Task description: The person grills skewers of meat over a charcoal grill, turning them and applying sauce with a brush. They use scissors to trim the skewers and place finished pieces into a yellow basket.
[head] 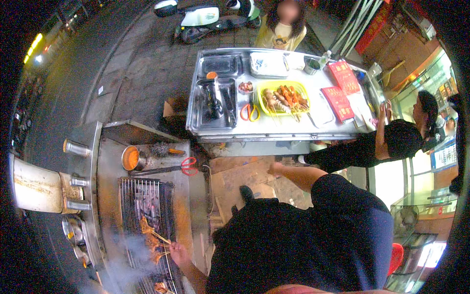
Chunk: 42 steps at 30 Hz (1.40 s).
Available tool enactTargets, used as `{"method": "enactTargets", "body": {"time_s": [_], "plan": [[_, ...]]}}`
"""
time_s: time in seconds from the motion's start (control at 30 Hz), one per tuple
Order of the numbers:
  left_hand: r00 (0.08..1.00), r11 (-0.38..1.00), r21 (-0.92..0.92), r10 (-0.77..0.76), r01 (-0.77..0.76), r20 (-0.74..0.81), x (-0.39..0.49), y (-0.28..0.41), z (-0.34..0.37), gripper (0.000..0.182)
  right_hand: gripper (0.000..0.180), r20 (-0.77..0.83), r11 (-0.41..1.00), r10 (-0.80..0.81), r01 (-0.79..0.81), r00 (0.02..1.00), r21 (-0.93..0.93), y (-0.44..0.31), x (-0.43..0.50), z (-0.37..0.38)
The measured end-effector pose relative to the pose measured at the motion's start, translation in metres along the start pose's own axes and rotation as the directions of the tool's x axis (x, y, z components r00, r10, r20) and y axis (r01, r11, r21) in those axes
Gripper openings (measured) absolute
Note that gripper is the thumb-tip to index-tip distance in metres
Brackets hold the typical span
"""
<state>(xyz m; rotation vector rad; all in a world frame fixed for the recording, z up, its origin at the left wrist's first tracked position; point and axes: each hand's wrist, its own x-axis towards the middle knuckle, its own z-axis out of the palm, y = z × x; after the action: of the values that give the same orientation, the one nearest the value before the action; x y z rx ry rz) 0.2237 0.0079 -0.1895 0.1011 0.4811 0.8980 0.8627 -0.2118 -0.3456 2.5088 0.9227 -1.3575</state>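
Note:
At the lower left, my left hand (179, 253) is closed on the wooden sticks of several meat skewers (148, 235), whose meat lies over a charcoal grill grate (141, 191). Smoke rises around them. My right hand (276, 169) hangs over the cardboard-covered floor (238, 174), away from the grill and below the steel table; whether its fingers are apart is unclear. More meat (160, 287) lies on the grate near the bottom edge. Beyond the grate's far end are a pot of orange-red powder (131, 158) and red-handled scissors (189, 166).
A steel table (235, 134) holds a yellow basket (260, 99) of skewers, trays, red printed sheets (337, 104) and scissors (250, 112). Metal shakers (77, 147) line the grill's outer ledge. One person stands behind the table; another, in black, leans at its right end.

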Motion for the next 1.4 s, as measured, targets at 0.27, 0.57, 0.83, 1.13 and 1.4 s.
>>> {"method": "enactTargets", "body": {"time_s": [0.27, 0.57, 0.83, 1.13, 1.4], "plan": [[0.956, 1.000, -0.010, -0.009, 0.007, -0.295, 0.010, 0.002, -0.011, 0.026, 0.037, 0.226, 0.939, 0.231, -0.278, 0.946, 0.205, 0.014, -0.037, -0.017], [0.934, 0.990, -0.015, 0.124, -0.137, -0.334, 0.012, -0.021, -0.060, 0.029, 0.033, 0.119, 0.942, -0.334, 0.326, 0.935, 0.079, -0.134, 0.008, 0.021], [0.954, 0.981, 0.126, -0.109, 0.149, -0.280, -0.023, -0.010, -0.041, 0.025, 0.030, 0.102, 0.869, -0.481, 0.489, 0.871, -0.077, -0.120, 0.038, 0.006], [0.945, -0.888, 0.364, 0.323, 0.282, 0.056, -0.025, -0.009, -0.048, 0.027, 0.028, 0.268, 0.575, -0.598, 0.637, 0.755, -0.513, -0.004, 0.110, 0.032], [0.701, -0.605, 0.406, 0.699, 0.685, -0.142, 0.014, -0.005, 0.018, 0.026, 0.039, 0.422, 0.643, -0.424, 0.594, 0.801, -0.483, 0.069, 0.112, 0.052]]}}
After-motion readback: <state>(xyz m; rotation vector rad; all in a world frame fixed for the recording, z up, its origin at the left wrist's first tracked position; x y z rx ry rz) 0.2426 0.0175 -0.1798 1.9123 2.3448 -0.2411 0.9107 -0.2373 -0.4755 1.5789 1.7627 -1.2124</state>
